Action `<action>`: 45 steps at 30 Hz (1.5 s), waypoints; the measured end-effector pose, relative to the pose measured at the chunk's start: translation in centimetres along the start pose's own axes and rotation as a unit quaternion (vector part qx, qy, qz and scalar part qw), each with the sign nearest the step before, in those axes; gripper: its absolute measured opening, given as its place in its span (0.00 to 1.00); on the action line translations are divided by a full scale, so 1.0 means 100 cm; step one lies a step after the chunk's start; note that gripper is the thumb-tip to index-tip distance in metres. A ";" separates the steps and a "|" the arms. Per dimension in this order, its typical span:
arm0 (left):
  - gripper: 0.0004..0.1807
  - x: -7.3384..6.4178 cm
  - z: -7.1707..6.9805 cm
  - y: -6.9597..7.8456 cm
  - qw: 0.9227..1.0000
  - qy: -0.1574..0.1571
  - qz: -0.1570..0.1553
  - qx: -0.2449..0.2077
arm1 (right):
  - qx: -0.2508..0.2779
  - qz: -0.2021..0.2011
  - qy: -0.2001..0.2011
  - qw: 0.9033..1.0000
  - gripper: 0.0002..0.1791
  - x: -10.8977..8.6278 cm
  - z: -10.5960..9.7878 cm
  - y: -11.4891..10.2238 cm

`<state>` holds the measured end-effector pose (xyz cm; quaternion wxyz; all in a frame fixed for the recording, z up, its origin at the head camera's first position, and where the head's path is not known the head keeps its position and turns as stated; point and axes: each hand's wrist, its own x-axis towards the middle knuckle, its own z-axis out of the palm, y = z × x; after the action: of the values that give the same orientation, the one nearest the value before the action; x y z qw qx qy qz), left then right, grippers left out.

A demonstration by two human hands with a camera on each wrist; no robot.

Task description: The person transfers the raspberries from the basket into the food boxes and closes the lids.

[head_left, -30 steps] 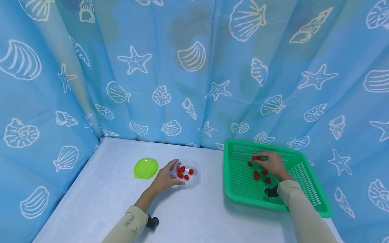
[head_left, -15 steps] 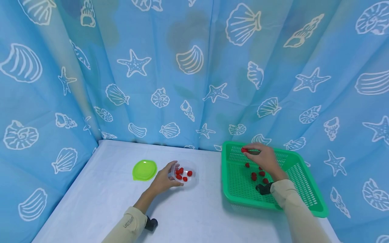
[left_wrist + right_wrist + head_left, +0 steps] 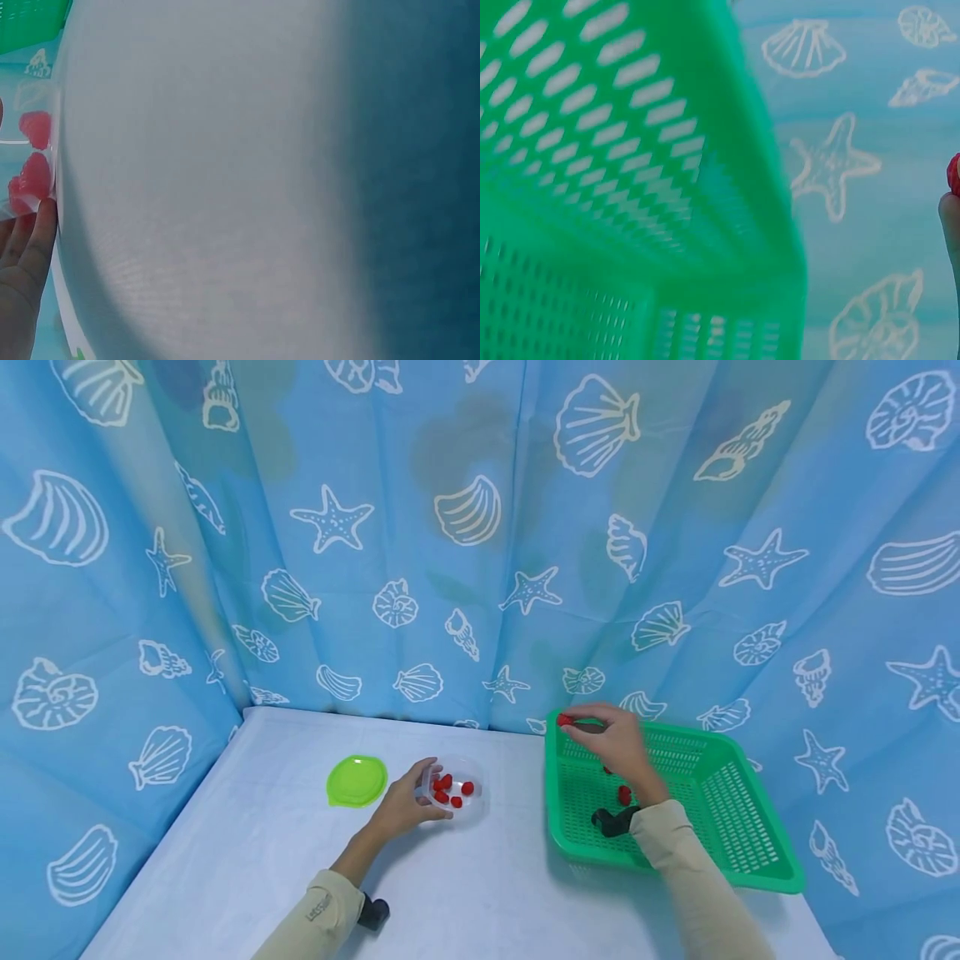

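My left hand (image 3: 405, 802) grips the side of a clear plastic container (image 3: 478, 777) on the table, thumb on the near side and fingers on the far side. Several red raspberries (image 3: 446, 782) lie inside it; the left wrist view shows their bumpy skin through the wall. Over the left end of a green basket (image 3: 551, 802), my right hand (image 3: 617, 743) pinches one raspberry (image 3: 564, 720) between thumb and fingertips. At the right edge of the right wrist view that raspberry (image 3: 953, 176) shows partly. More raspberries (image 3: 624, 794) lie on the basket floor, some hidden under the right hand and wrist.
A bright green lid (image 3: 357, 781) lies flat on the white table (image 3: 480, 893), left of the container. Behind and beside the table hangs a blue curtain (image 3: 420, 560) with white shells. Black wrist cameras (image 3: 372, 912) sit under both cuffs.
My right hand has lifted a raspberry from the basket floor and carried it left to the basket's back left rim. The left hand keeps its grip on the container.
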<state>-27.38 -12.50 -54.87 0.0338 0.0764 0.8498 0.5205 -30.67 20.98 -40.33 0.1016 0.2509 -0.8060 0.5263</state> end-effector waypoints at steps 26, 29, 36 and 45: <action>0.52 0.000 0.002 -0.003 1.000 0.003 0.000 0.006 | 0.043 -0.022 -0.007 0.999 0.14 0.021 0.105 -0.034; 0.52 0.000 0.001 -0.002 1.000 0.002 0.001 0.007 | 0.054 -0.016 -0.004 0.998 0.14 0.022 0.118 -0.016; 0.52 0.001 0.001 -0.002 1.000 0.005 0.000 0.012 | 0.047 0.002 0.012 0.999 0.14 0.019 0.148 0.011; 0.52 0.000 0.000 0.001 1.000 0.004 0.009 0.005 | 0.038 0.010 0.015 0.999 0.13 0.006 0.172 0.019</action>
<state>-27.39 -12.41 -54.79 0.0253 0.0819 0.8520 0.5165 -30.42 5.98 -48.96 0.0986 0.2383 -0.7866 0.5610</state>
